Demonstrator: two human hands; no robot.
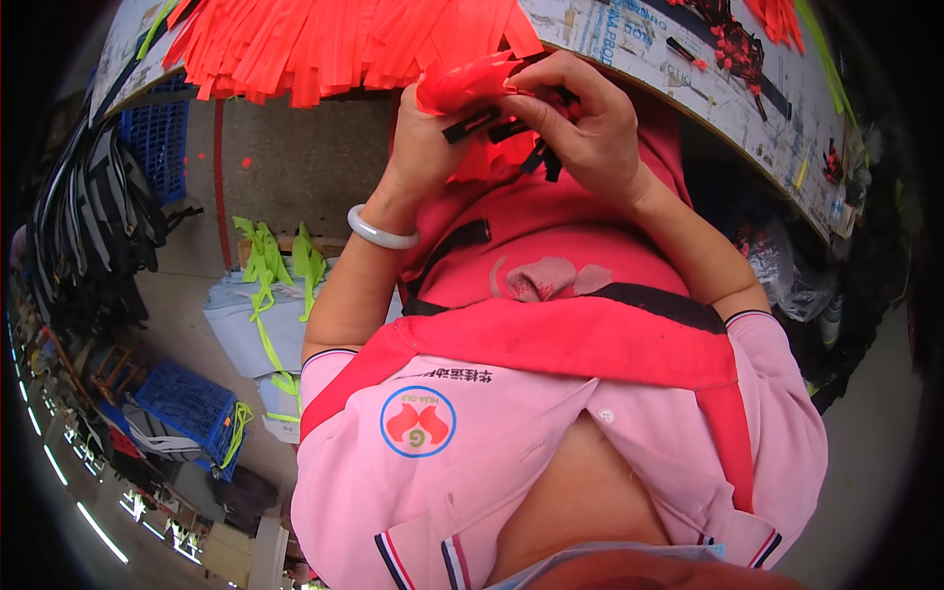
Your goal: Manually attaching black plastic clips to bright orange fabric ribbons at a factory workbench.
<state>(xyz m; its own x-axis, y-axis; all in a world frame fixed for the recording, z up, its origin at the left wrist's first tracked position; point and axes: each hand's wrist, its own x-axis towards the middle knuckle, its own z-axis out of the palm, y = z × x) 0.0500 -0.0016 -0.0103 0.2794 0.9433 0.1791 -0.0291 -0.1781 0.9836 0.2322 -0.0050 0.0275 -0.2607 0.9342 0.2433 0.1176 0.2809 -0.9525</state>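
Observation:
A bundle of bright red-orange fabric strips (457, 87) is gripped in my left hand (421, 147), in front of my waist at the table edge. Short black tabs (470, 126) stick out below the bundle, several of them pointing down or sideways. My right hand (597, 128) has its thumb and forefinger closed at the right side of the same bundle, beside more black tabs. Its other fingertips are partly hidden. Just beyond my hands, a large pile of matching red-orange strips (324, 44) hangs over the edge of the table.
The worktable (678, 98) curves across the far side, carrying black and red scraps (737, 54) at right. Black straps (98, 197) hang at left, near a blue crate (155, 143). Lower left are pale sheets with yellow-green strips (261, 324) and another blue crate (192, 408).

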